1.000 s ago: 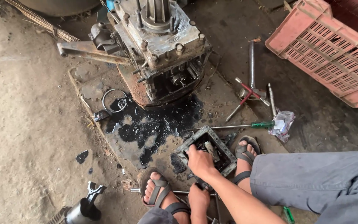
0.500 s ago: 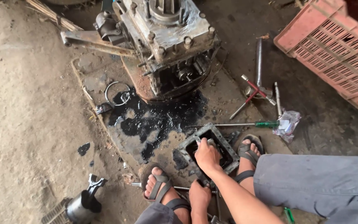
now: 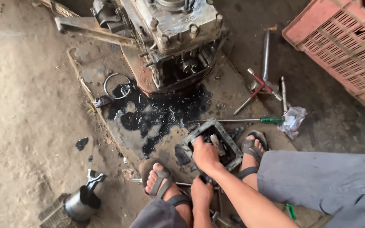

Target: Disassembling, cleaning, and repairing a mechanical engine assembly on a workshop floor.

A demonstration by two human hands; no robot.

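The thing under my right hand (image 3: 205, 154) is a grimy grey metal engine cover (image 3: 213, 143), a shallow rectangular casing with a raised rim, lying tilted on the oil-stained board between my sandalled feet. Its open side faces up and small dark parts sit inside. My fingers reach into it; my left hand (image 3: 201, 194) is just below its near edge
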